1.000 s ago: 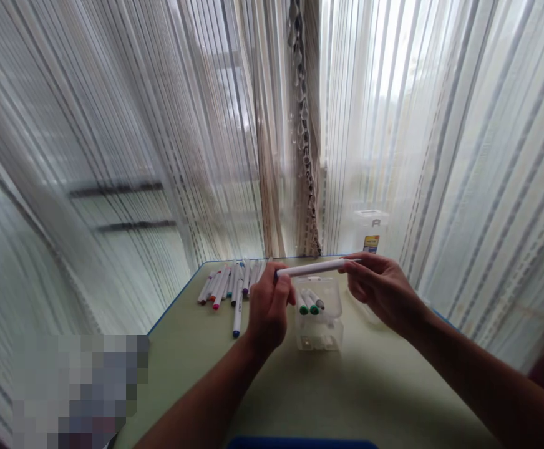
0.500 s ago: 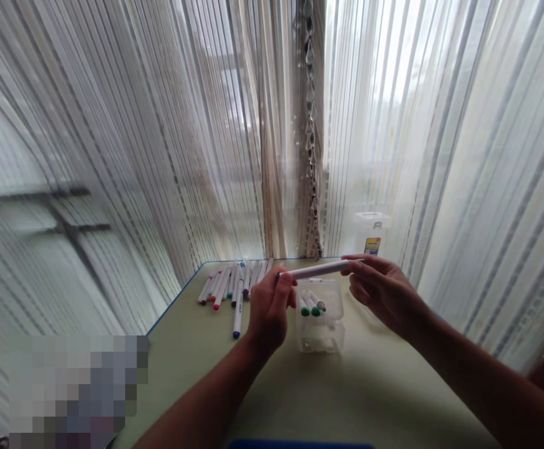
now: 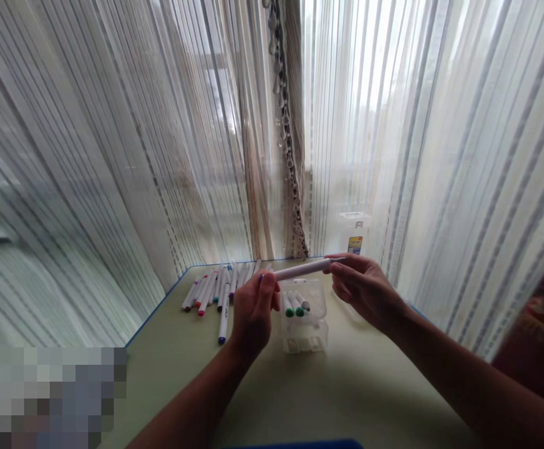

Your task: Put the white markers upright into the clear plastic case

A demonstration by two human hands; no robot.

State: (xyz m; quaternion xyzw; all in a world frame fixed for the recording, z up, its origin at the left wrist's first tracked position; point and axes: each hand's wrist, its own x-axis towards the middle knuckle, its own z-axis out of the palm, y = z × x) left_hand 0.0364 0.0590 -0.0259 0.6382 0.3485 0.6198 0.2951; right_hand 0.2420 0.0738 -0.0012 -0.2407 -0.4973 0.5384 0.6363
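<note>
I hold a white marker point(image 3: 302, 269) level above the table, one end in each hand. My left hand point(image 3: 252, 312) pinches its left end, where a dark cap shows. My right hand point(image 3: 363, 288) grips its right end with curled fingers. Just below the marker stands a small clear plastic box point(image 3: 306, 324) with markers inside, two green-capped and one dark-capped. To the left lies a row of several white markers point(image 3: 216, 288) with coloured caps on the pale green table point(image 3: 300, 399).
Sheer striped curtains point(image 3: 113, 156) surround the table on the left, back and right. A clear container with a yellow label point(image 3: 355, 232) stands at the back behind my right hand. The table has a blue edge point(image 3: 153, 312). A blurred patch covers the lower left corner.
The view has swung slightly, shifting everything left in the picture. Both hands keep hold of the marker in much the same pose above the box.
</note>
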